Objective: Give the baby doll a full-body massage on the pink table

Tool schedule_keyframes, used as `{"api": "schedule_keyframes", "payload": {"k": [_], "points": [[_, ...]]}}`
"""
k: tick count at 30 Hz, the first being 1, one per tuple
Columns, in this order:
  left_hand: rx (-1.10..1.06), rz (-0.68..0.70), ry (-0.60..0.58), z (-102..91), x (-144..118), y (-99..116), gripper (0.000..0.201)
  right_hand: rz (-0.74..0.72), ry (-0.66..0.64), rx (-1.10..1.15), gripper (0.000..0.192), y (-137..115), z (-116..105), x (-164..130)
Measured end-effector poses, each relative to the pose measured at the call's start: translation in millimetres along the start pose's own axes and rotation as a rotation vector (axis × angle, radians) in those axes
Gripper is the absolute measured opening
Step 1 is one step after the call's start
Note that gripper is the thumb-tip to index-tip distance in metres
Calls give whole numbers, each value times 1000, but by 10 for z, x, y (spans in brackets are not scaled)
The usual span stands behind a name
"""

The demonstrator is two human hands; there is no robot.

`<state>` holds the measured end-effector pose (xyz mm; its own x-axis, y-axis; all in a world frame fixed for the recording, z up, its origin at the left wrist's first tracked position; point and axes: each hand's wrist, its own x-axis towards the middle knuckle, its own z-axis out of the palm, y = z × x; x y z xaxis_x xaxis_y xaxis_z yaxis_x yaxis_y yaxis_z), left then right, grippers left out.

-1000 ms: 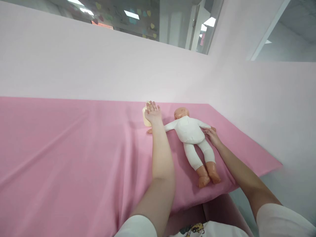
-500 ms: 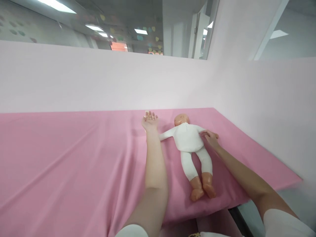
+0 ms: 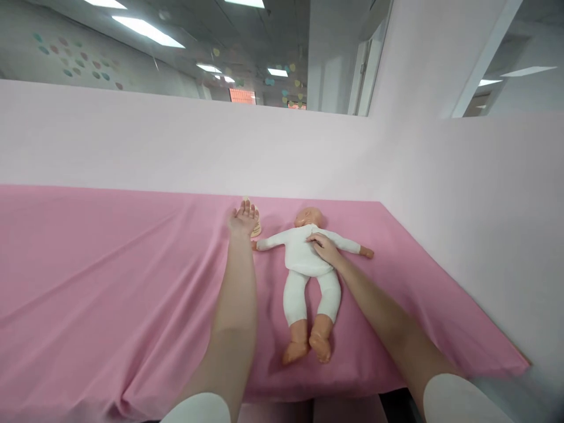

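The baby doll [image 3: 308, 264] lies face up on the pink-covered surface [image 3: 110, 282]. The right hand [image 3: 324, 247] rests spread on its chest; the left hand [image 3: 244, 218], fingers spread, reaches a cream container [image 3: 256, 229] just beside the doll's outstretched arm.

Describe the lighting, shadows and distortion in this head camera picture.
Head view: soft, even light from the ceiling panels, with no glare on the pink sheet; faint shadows fall beside the left hand and the doll, where the right hand rests; wide-angle stretch lengthens both forearms; all is fairly sharp.
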<state>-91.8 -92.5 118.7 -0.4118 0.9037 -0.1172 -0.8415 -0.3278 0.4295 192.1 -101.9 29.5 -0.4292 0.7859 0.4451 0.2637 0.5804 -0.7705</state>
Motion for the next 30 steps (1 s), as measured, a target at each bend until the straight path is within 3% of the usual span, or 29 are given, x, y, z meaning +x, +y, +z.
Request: {"api": "schedule_keyframes", "payload": {"k": [6,13,21,25,27,30], "points": [[92,48,-69,92,-21,-96,38,-86,9,-62,31,71,2,-9],[85,33,2,10,32,-106,41,-112,23,-91,33,78,2,-1],[165,49,-75,-47,131,-100,43,-98,24,-94,33,126,-3,2],[218,132,-112,74,153,-113,46,-101,25,-120,35,142,-6,6],[302,198,-203,202,115,-226,42,-114,5,-165,36,135,-11,6],[557,340,-357,352,-41,-627,38,-134,-22,-222,34,108,-19,-1]]}}
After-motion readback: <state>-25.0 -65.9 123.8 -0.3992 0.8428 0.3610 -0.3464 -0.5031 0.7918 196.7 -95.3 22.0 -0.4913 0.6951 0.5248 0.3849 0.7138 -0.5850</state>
